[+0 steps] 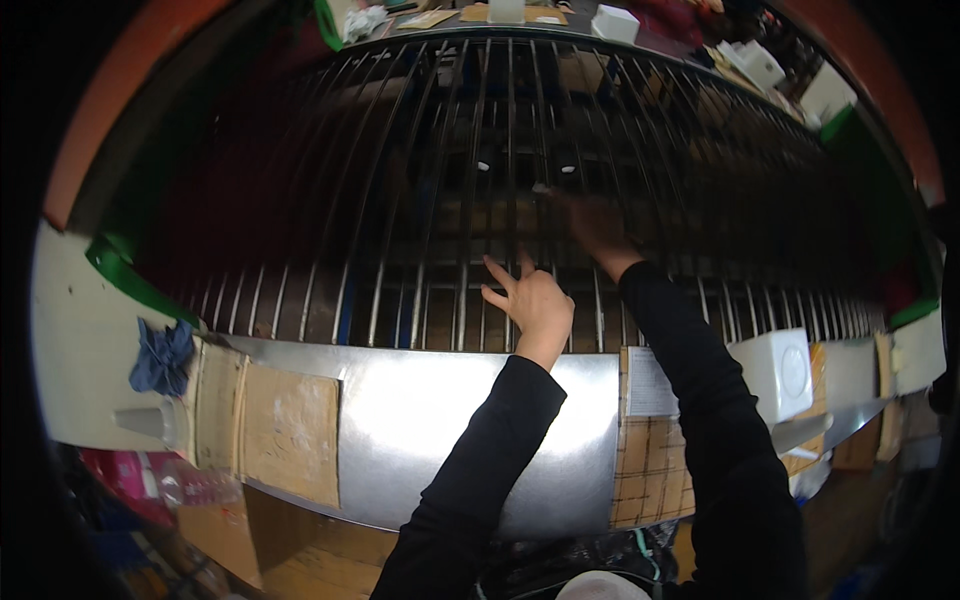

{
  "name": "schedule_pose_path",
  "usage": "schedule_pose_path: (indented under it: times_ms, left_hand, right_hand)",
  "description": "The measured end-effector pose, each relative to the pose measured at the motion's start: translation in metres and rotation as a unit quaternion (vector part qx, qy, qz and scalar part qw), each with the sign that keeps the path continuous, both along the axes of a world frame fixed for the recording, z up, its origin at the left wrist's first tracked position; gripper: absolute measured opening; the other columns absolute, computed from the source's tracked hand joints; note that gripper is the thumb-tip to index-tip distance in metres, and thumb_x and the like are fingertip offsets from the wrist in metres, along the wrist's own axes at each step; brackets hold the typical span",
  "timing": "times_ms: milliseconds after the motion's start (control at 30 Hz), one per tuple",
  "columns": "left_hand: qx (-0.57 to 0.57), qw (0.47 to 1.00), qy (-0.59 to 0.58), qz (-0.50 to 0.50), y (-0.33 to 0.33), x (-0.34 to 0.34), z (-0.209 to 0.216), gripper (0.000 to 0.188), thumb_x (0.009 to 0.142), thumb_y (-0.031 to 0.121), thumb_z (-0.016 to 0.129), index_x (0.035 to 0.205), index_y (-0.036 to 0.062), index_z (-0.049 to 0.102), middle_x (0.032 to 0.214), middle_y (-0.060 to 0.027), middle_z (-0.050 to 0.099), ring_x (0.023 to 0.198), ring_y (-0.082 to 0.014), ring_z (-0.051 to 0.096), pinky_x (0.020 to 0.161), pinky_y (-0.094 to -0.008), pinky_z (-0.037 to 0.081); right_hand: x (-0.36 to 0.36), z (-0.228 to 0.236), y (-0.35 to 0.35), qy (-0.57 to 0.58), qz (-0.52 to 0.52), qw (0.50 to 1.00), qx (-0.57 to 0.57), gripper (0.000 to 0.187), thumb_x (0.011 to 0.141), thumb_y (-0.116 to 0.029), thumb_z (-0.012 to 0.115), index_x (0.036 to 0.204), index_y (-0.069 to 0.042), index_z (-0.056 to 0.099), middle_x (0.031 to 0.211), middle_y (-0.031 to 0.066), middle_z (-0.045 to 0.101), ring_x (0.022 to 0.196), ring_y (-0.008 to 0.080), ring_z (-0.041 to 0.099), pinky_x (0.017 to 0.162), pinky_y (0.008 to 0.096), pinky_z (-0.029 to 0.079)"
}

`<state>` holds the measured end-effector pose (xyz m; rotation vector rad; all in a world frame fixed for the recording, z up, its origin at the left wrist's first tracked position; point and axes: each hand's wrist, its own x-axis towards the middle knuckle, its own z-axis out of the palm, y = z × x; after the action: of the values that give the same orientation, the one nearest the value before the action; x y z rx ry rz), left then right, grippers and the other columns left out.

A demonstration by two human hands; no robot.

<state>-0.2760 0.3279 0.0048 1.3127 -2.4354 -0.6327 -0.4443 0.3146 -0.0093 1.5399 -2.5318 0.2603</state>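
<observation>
A rack of long, parallel metal bars (pixel 378 300) spans the area before me, with a dark space beneath. Over its near part is my left hand (pixel 540 305), open, fingers spread and nothing visible in them. My right hand (pixel 597 228) reaches farther in on the right, in shadow and smeared by motion. At its fingertips is a small whitish piece (pixel 541 188); whether the fingers grip it I cannot tell. Two small white pieces lie beyond, one on the left (pixel 483 166) and another on the right (pixel 568 169).
A shiny metal ledge (pixel 440 400) runs along the near side. On it are a cardboard piece (pixel 290 430) at left and a white box (pixel 785 375) at right. A blue cloth (pixel 162 355) and a whitish cup (pixel 150 422) sit farther left. Green edges (pixel 130 275) flank the bars.
</observation>
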Motion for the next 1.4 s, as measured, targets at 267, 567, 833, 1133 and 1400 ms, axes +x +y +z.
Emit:
schedule_pose_path:
  times_ms: [267, 567, 833, 1133, 1400]
  left_hand:
    - [-0.001, 0.998, 0.050, 0.029, -0.004, 0.000, -0.012, 0.013, 0.058, 0.009, 0.072, 0.070, 0.0069, 0.072, 0.140, -0.0085, 0.042, 0.135, -0.0469, 0.010, 0.102, -0.0626, 0.011]
    - [0.049, 0.998, -0.010, 0.032, -0.005, -0.002, -0.004, 0.016, 0.073, 0.015, 0.063, 0.084, 0.0118, 0.075, 0.140, -0.0060, 0.041, 0.136, -0.0467, 0.010, 0.104, -0.0617, 0.005]
    - [0.063, 0.997, -0.036, 0.027, -0.005, -0.003, -0.003, 0.019, 0.073, 0.017, 0.063, 0.087, 0.0120, 0.074, 0.142, -0.0072, 0.040, 0.135, -0.0477, 0.011, 0.104, -0.0616, 0.005]
    - [0.072, 0.996, -0.039, 0.023, -0.006, -0.003, 0.002, 0.019, 0.072, 0.019, 0.064, 0.086, 0.0128, 0.074, 0.141, -0.0098, 0.040, 0.135, -0.0483, 0.011, 0.104, -0.0618, 0.005]
    - [0.070, 0.996, -0.043, 0.024, -0.003, -0.002, -0.003, 0.019, 0.072, 0.019, 0.064, 0.087, 0.0138, 0.075, 0.141, -0.0096, 0.041, 0.135, -0.0482, 0.011, 0.104, -0.0618, 0.004]
  right_hand:
    - [-0.049, 0.006, -0.073, 0.029, 0.012, 0.999, -0.009, 0.054, 0.079, -0.006, 0.052, 0.129, -0.028, 0.050, 0.088, 0.0169, 0.065, 0.086, 0.0337, 0.064, 0.074, 0.0455, 0.050]
    - [-0.026, 0.001, -0.033, 0.049, 0.065, 0.996, 0.027, 0.052, 0.082, -0.002, 0.044, 0.131, -0.021, 0.048, 0.086, 0.0205, 0.064, 0.081, 0.0366, 0.063, 0.073, 0.0467, 0.050]
    - [-0.049, -0.002, -0.064, 0.061, 0.088, 0.994, -0.014, 0.050, 0.082, -0.005, 0.046, 0.129, -0.023, 0.050, 0.094, 0.0195, 0.064, 0.086, 0.0379, 0.062, 0.074, 0.0485, 0.049]
    - [-0.036, 0.006, -0.084, 0.054, 0.045, 0.997, 0.027, 0.045, 0.084, -0.010, 0.046, 0.126, -0.023, 0.053, 0.098, 0.0185, 0.064, 0.088, 0.0371, 0.062, 0.074, 0.0477, 0.049]
    - [-0.032, -0.005, -0.056, 0.044, 0.052, 0.997, 0.044, 0.052, 0.081, -0.007, 0.050, 0.130, -0.024, 0.049, 0.090, 0.0172, 0.065, 0.083, 0.0361, 0.063, 0.071, 0.0477, 0.049]
